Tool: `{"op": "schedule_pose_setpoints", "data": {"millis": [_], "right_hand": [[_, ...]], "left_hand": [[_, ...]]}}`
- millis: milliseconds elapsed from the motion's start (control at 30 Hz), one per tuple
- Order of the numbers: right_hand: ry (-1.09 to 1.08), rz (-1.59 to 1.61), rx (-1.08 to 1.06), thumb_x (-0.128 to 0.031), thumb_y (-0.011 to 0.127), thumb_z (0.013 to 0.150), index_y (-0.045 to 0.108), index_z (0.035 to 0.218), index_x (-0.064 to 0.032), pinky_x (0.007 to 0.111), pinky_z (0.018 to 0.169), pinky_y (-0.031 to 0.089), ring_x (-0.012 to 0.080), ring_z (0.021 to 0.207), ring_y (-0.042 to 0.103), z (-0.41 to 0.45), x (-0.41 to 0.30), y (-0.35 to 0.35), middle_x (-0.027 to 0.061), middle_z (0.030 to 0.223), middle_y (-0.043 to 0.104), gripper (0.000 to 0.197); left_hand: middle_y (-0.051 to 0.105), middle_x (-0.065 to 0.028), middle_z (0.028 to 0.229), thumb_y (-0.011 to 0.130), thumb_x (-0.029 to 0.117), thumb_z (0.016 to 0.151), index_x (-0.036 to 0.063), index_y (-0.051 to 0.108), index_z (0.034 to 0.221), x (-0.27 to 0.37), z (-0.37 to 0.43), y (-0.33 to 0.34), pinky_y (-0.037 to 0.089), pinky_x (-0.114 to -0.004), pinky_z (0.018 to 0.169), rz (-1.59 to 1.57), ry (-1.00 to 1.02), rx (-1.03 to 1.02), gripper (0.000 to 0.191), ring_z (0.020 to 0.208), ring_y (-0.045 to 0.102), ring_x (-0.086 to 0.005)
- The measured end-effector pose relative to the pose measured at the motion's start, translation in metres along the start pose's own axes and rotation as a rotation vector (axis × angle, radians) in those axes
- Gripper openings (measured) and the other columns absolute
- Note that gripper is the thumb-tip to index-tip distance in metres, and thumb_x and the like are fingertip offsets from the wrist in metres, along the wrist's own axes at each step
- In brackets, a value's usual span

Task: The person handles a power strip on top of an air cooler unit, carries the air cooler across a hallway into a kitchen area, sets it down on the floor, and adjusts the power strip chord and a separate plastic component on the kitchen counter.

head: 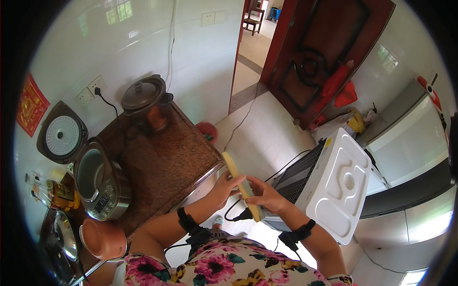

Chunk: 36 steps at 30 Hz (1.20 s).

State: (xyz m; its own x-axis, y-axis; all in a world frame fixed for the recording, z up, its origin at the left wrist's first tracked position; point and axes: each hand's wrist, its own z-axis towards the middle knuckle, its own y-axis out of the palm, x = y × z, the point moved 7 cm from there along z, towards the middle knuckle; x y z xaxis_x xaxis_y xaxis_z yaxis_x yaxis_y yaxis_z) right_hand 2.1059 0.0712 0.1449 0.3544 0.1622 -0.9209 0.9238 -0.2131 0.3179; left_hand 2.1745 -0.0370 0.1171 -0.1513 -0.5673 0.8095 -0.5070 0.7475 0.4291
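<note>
A flat, see-through box with a yellow lid or rim [232,165] is held up on edge in front of me, beyond the counter's corner. My left hand [225,186] grips its yellow side, thumb across the edge. From the other side, my right hand [266,196] holds the clear side with spread fingers. What the box contains cannot be made out. To the left, the brown stone countertop [168,161] carries a rice cooker [103,189] with its lid [62,135] raised. A dark lidded pot [143,96] stands at the counter's far end.
An orange-brown pot [103,238], a shiny metal lid [65,236] and an oil bottle [59,195] crowd the near left. A white-topped appliance [343,186] stands at right. Beyond are a red wooden door [315,53], a refrigerator [411,132] and a red basin [207,131]. Cords cross the floor.
</note>
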Motion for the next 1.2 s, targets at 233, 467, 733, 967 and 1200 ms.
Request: {"op": "schedule_pose_setpoints", "data": {"millis": [233,467,733,967,1200], "right_hand": [[0.087,-0.185,-0.127,-0.023,0.069,0.088,0.013,0.152,-0.0077,0.039,0.108,0.035,0.0312,0.138,0.034,0.015,0.009,0.038,0.0222,0.152,0.026,0.086],[0.040,-0.586,-0.194,-0.042,0.068,0.086,0.015,0.152,-0.0056,0.039,0.113,0.023,0.0293,0.135,0.039,0.011,0.053,0.023,0.0182,0.140,0.048,0.093],[0.057,-0.923,-0.197,-0.034,0.078,0.079,0.061,0.119,-0.0056,0.034,0.066,0.048,0.0197,0.068,0.059,0.004,0.062,0.034,0.0082,0.073,0.061,0.052],[-0.106,-0.785,-0.080,-0.012,0.074,0.077,0.059,0.121,-0.0059,0.035,0.068,0.050,0.0236,0.073,0.062,0.014,0.028,0.041,0.0134,0.079,0.064,0.047],[-0.202,-0.859,0.016,-0.003,0.063,0.077,0.058,0.121,-0.0079,0.039,0.080,0.049,0.0309,0.089,0.062,0.037,0.023,0.046,0.0162,0.097,0.061,0.045]], "left_hand": [[0.061,-0.0099,0.103,0.067,0.027,0.087,0.0029,0.051,0.119,0.018,-0.024,-0.056,0.051,-0.039,0.088,0.092,0.025,0.150,0.043,0.096,0.063,-0.0200],[0.063,-0.0156,0.104,0.057,0.045,0.091,0.0049,0.051,0.112,0.032,-0.034,-0.083,0.046,-0.047,0.096,-0.282,0.030,0.114,0.045,0.103,0.061,-0.0302],[0.062,-0.0114,0.099,0.070,0.033,0.085,0.0055,0.052,0.111,0.048,0.003,-0.117,0.056,-0.039,0.077,-0.046,0.105,0.354,0.041,0.089,0.064,-0.0237],[0.062,-0.0190,0.106,0.083,0.035,0.065,0.0002,0.037,0.125,0.072,0.043,-0.149,0.053,-0.039,0.082,0.922,0.157,0.669,0.083,0.095,0.065,-0.0319],[0.057,-0.0209,0.120,0.083,0.038,0.062,0.0011,0.039,0.124,0.073,0.061,-0.167,0.048,-0.044,0.092,1.531,0.005,0.567,0.084,0.111,0.058,-0.0362]]}}
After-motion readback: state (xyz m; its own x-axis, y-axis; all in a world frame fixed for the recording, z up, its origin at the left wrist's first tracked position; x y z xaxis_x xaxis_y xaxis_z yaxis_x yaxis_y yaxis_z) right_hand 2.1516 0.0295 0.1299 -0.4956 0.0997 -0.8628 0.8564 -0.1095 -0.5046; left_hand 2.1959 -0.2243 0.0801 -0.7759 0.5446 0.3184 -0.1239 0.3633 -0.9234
